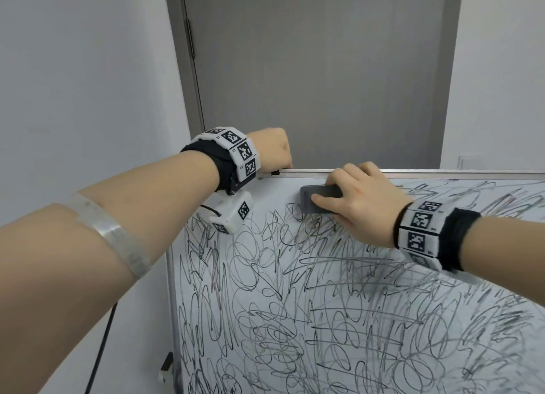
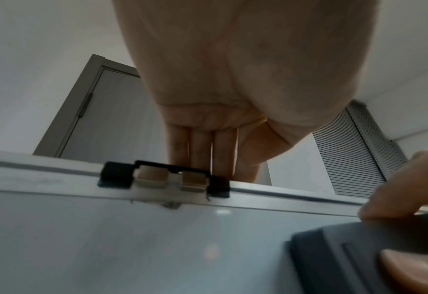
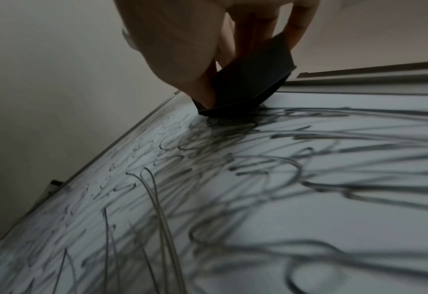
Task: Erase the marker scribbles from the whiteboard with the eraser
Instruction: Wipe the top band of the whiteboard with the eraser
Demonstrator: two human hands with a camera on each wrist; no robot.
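Right hand (image 1: 362, 199) grips the dark grey eraser (image 1: 320, 199), thumb on its lower long side, fingers curled over the upper side. Eraser lies flat against the whiteboard (image 1: 383, 320), just below the top frame rail (image 1: 442, 173), near the upper left corner. Black marker scribbles (image 1: 295, 290) cover most of the board; a strip to the left of the eraser, under the rail, is bare. Left hand (image 1: 272, 150) grasps the top rail, fingers (image 2: 200, 151) hooked over its far side beside a black clip (image 2: 164, 177). Grey door (image 1: 318, 69) stands behind the board.
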